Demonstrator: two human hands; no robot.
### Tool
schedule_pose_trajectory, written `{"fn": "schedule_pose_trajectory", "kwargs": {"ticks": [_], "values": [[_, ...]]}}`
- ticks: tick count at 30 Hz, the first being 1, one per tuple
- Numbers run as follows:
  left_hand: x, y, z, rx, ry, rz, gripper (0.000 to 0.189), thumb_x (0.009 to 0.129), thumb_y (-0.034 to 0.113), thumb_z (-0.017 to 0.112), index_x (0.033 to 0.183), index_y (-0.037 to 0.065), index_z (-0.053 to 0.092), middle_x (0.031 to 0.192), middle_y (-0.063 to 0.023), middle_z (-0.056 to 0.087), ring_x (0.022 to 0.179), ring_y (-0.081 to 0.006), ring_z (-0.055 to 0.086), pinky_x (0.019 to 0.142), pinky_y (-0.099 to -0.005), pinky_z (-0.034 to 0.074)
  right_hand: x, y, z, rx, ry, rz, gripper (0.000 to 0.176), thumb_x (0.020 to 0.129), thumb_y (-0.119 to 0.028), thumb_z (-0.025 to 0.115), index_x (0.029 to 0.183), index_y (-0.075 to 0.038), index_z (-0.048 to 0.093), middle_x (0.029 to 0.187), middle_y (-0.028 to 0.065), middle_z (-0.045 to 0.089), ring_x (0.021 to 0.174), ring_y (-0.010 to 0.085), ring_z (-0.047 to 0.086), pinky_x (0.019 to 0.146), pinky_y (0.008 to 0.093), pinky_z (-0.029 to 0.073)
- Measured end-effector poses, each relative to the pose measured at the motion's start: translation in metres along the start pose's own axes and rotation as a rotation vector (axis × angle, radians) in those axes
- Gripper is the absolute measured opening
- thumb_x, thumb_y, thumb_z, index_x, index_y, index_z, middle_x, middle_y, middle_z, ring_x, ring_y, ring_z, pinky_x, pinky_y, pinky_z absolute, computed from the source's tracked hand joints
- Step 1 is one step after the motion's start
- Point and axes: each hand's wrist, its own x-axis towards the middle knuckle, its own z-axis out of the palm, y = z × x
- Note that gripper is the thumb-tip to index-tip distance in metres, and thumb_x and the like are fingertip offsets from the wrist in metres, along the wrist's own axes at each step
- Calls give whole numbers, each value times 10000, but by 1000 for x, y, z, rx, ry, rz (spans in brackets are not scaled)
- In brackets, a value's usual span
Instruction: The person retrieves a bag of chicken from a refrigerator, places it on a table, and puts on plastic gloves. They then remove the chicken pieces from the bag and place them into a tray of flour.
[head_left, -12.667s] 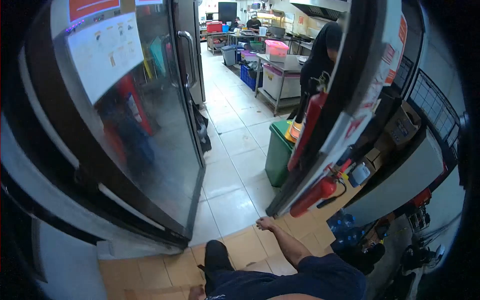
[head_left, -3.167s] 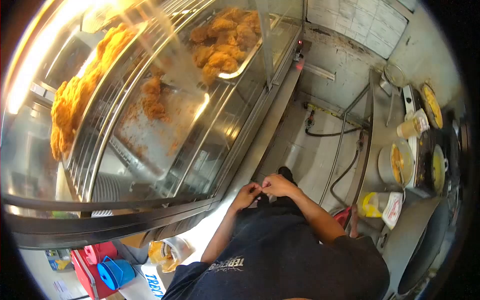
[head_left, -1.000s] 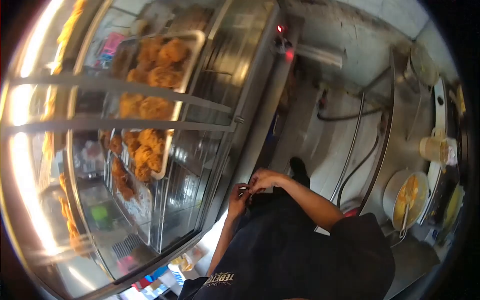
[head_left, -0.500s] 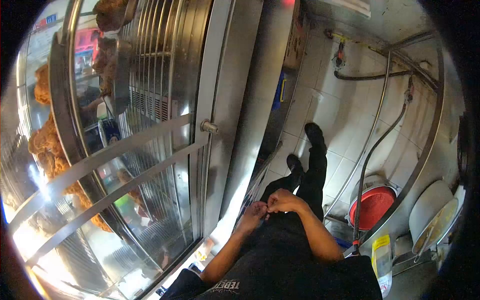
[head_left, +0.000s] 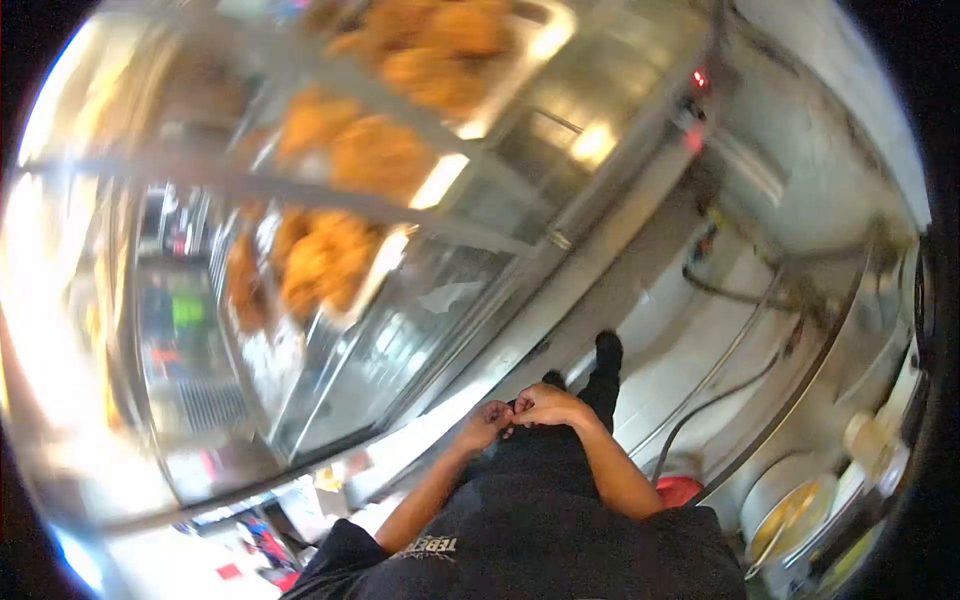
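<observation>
The person in the dark shirt [head_left: 560, 540] is standing right below me, bringing both hands together just in front of the waist. The left hand [head_left: 484, 424] is curling inward and the right hand [head_left: 548, 406] is closing over from the other side, so the fingers [head_left: 522, 408] of both are clenching into a tip-to-tip pinch. Whatever they are pinching is lying hidden between the fingertips, close against the shirt front, and I cannot tell what it is. Judging by that grip, it is something tiny and light, probably thin or soft and easy to let slip, best taken at its edge with the fingertips rather than with the whole hand.

Past the hands, the black shoes [head_left: 606, 350] are standing on the pale tiled floor [head_left: 690, 320]. A dark hose [head_left: 700, 410] is trailing across the floor toward a red bucket [head_left: 680, 490]. A metal pot [head_left: 790, 500] is sitting beside the bucket on a steel surface [head_left: 850, 350]. Further off on the left, a glass warming cabinet [head_left: 470, 320] is glowing, with fried chicken [head_left: 330, 255] sitting on its trays and a small red light [head_left: 700, 78] shining at its far end
</observation>
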Motion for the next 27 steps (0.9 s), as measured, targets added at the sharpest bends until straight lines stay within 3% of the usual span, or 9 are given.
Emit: {"fn": "schedule_pose_trajectory", "kwargs": {"ticks": [2,5,12,14,17,19,27], "values": [[-18,-9,-7,-36,43,25,209,884,205,483,908,-1,515,737,-39,569,637,-103,527,579,-236,422,-4,-34,2,46,-89,109,262,732,-242,654,790,0,574,667,51,589,590,110,539,531,241,424],[-32,-38,-16,-139,-55,70,284,855,326,527,892,45,527,747,-12,554,619,-85,492,568,-231,393,7,-52,15,-81,-233,166,251,746,-255,649,809,-24,574,667,31,577,579,92,521,522,231,416],[-81,-90,-37,-445,22,249,260,882,295,482,881,36,507,702,-15,524,637,-92,483,577,-237,399,48,-92,80,-366,-365,157,216,737,-230,657,789,-34,581,669,19,578,605,92,556,537,231,433],[-105,-119,-46,-635,80,265,225,901,263,443,871,43,479,700,-11,501,637,-94,481,580,-239,400,61,-99,123,-413,-415,170,205,734,-219,657,776,-33,584,662,16,579,597,94,552,535,234,431],[-134,-177,-54,-685,261,275,153,913,183,404,845,55,450,690,-10,483,624,-96,481,569,-236,397,88,-100,192,-596,-416,134,180,709,-203,659,716,-37,591,626,7,582,578,83,526,523,235,412],[-167,-209,-69,-737,437,300,120,909,134,390,826,62,438,688,-17,483,610,-91,472,565,-225,384,106,-103,248,-717,-428,-12,210,701,-241,634,689,-37,586,597,27,569,558,102,512,512,269,406],[-286,-363,-84,-1033,821,335,145,910,203,408,851,73,431,691,-10,488,611,-87,496,532,-224,401,145,-100,460,-787,-762,-57,227,733,-232,594,699,-11,554,591,62,551,551,149,516,507,292,410]]}}
